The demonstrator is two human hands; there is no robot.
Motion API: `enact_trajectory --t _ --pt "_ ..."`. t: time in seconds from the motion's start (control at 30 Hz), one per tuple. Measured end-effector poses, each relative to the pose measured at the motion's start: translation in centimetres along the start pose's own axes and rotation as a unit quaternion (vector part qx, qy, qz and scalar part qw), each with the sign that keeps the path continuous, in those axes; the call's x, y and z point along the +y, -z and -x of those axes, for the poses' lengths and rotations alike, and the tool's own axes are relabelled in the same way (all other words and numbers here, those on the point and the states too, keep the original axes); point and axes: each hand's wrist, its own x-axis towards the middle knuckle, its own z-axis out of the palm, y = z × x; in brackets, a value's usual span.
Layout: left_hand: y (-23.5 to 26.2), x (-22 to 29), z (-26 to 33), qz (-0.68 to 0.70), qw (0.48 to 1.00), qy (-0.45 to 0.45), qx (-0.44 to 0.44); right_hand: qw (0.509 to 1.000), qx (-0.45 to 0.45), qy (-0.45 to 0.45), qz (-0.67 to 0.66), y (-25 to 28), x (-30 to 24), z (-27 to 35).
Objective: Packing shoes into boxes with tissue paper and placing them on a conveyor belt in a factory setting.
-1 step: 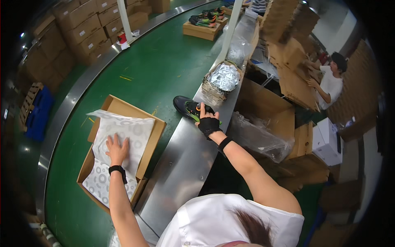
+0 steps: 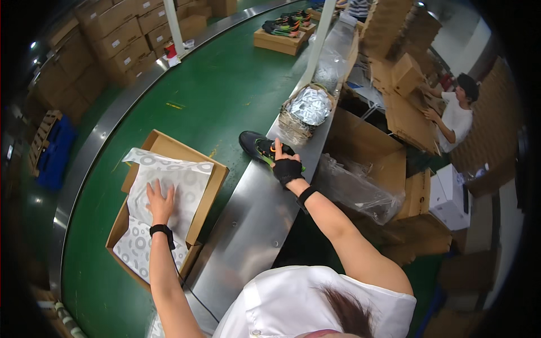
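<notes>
My left hand (image 2: 160, 204) lies with fingers spread on white wrapping paper (image 2: 183, 179) printed with grey rings. That paper lines an open brown shoebox (image 2: 213, 188) on the green belt. To the right, my right hand (image 2: 285, 162), in a black fingerless glove, is closed over a black sneaker (image 2: 252, 143) with orange and green accents. Its index finger stretches along the top of the shoe, and the thumb side is partly hidden. The sneaker rests on the metal ledge (image 2: 248, 208) beside the belt, its toe pointing away to the left.
A container of crumpled silver foil-like paper (image 2: 309, 107) stands on the ledge beyond the sneaker. Farther along the belt (image 2: 220, 84), more sneakers (image 2: 282, 25) sit on a closed box (image 2: 276, 42). Right of the ledge is a large carton (image 2: 366, 141) with clear plastic; a co-worker (image 2: 455, 112) handles cardboard.
The whole view has shifted very slightly. Both hands keep their places on the paper and the sneaker; the co-worker's cardboard box has moved a little.
</notes>
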Motion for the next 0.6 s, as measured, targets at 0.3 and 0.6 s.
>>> enact_trajectory --t 0.3,0.6 --pt "3.2 5.3 12.4 0.332 0.912 -0.228 0.075 0.912 -0.192 0.362 0.012 11.3 -1.0 5.9" --pt "5.7 2.2 19.2 0.272 0.931 -0.241 -0.035 0.709 -0.077 0.700 -0.022 12.6 -13.4 12.9"
